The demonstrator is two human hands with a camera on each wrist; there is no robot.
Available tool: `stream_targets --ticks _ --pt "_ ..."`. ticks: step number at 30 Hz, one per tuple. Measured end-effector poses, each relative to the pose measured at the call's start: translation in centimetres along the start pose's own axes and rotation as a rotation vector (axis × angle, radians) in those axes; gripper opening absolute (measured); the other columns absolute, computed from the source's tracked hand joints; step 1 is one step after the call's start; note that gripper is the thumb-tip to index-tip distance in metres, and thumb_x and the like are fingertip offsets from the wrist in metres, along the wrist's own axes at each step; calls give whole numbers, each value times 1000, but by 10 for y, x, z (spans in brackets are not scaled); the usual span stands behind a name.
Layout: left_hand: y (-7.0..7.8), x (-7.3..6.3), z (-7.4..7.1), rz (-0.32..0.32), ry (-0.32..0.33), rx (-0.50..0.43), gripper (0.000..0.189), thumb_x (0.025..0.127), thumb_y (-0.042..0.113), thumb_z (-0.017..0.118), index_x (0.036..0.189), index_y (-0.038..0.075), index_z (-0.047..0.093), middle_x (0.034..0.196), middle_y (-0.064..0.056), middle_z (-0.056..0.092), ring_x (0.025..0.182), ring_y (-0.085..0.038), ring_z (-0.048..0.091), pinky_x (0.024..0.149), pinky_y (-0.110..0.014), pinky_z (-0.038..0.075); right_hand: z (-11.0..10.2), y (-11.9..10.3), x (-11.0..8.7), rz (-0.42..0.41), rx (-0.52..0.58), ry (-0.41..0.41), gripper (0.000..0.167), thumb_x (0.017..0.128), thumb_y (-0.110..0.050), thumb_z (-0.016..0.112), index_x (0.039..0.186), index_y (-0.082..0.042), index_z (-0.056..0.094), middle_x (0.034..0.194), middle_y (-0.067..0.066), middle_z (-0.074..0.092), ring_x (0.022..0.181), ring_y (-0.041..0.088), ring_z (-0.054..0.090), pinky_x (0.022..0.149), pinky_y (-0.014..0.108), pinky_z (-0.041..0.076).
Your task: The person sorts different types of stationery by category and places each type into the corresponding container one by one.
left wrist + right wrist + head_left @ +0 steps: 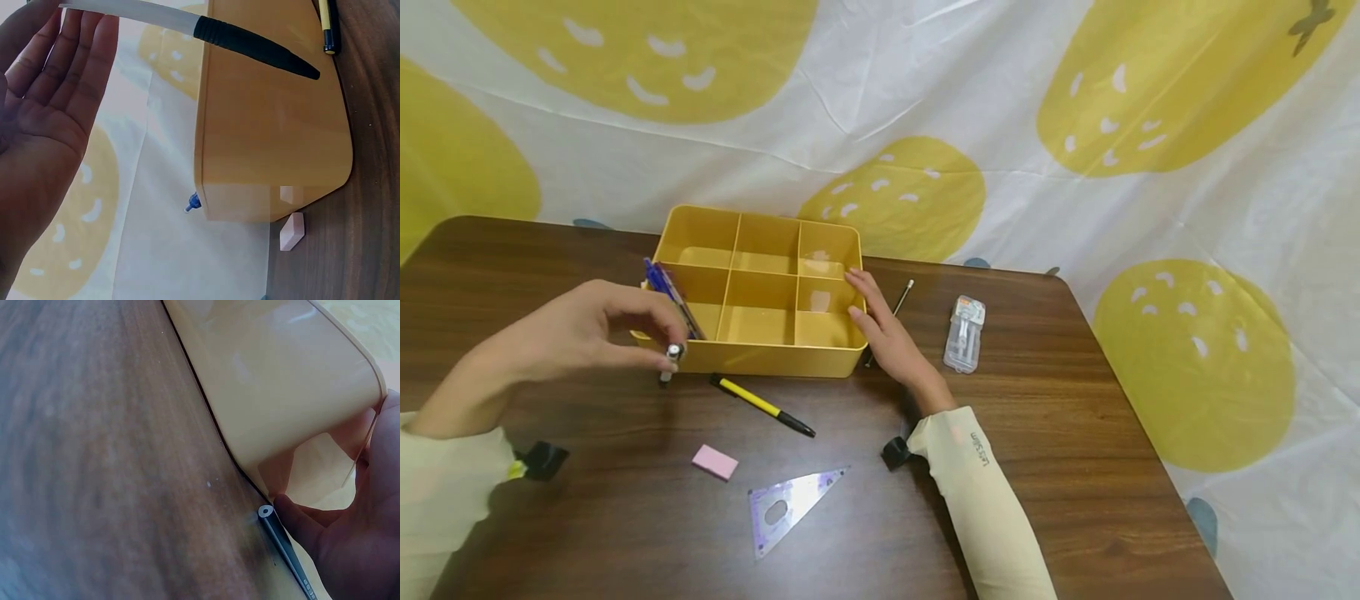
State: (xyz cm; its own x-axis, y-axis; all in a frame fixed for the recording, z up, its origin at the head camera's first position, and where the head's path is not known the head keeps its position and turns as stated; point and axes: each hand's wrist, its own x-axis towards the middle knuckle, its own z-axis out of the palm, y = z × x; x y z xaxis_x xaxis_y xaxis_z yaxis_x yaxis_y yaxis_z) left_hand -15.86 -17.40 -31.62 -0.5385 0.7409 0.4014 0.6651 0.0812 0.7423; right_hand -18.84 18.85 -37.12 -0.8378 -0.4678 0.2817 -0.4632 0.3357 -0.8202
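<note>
My left hand (617,329) pinches a pen (671,363) between thumb and fingertips, just off the box's front left corner. In the left wrist view this pen has a white barrel and a black grip (256,50). The yellow box (767,360) has several compartments; blue pens (666,287) lean in its front left one. My right hand (891,342) rests against the box's right side, with fingertips at the rim. Beside that hand a dark pencil (284,547) lies on the table, partly covered by the hand in the head view.
In front of the box lie a yellow and black pen (763,404), a pink eraser (715,462) and a clear triangular ruler (793,504). A small clear case (964,335) lies on the right of the brown table (1075,500). A patterned cloth (1000,200) hangs behind.
</note>
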Motion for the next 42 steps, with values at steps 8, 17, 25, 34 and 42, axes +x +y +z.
stream_targets --ticks 8,17,25,34,42 --pt "-2 0 -4 46 56 -64 40 69 -21 74 96 7 67 92 -10 66 85 -16 61 72 -24 53 0 0 -1 13 1 -11 47 103 -3 37 146 8 23 155 25 10 144 32 -2 113 45 6" --pt "1 1 -10 46 165 -161 42 66 -30 68 98 -3 66 94 -15 64 88 -19 60 74 -22 51 0 0 -1 18 6 -11 47 103 -3 36 146 8 23 155 25 10 144 31 -2 114 44 7" --pt "-4 0 -10 114 346 -354 37 64 -39 60 94 -17 62 92 -24 63 86 -24 63 73 -24 52 0 0 -2 18 5 -19 47 103 -4 36 147 7 23 156 24 9 143 35 -2 113 47 8" --pt "-12 -2 -11 131 597 -576 24 73 -31 60 96 -26 54 93 -22 65 79 -25 64 68 -26 53 0 0 -1 18 16 -9 47 103 -3 37 147 7 24 156 22 10 144 33 -2 113 45 8" --pt "-24 0 -12 339 574 -853 24 76 -35 51 99 -32 49 95 -32 62 87 -35 63 77 -33 53 0 1 -1 24 7 -5 47 103 -5 37 147 7 24 156 22 10 144 28 -1 113 43 9"
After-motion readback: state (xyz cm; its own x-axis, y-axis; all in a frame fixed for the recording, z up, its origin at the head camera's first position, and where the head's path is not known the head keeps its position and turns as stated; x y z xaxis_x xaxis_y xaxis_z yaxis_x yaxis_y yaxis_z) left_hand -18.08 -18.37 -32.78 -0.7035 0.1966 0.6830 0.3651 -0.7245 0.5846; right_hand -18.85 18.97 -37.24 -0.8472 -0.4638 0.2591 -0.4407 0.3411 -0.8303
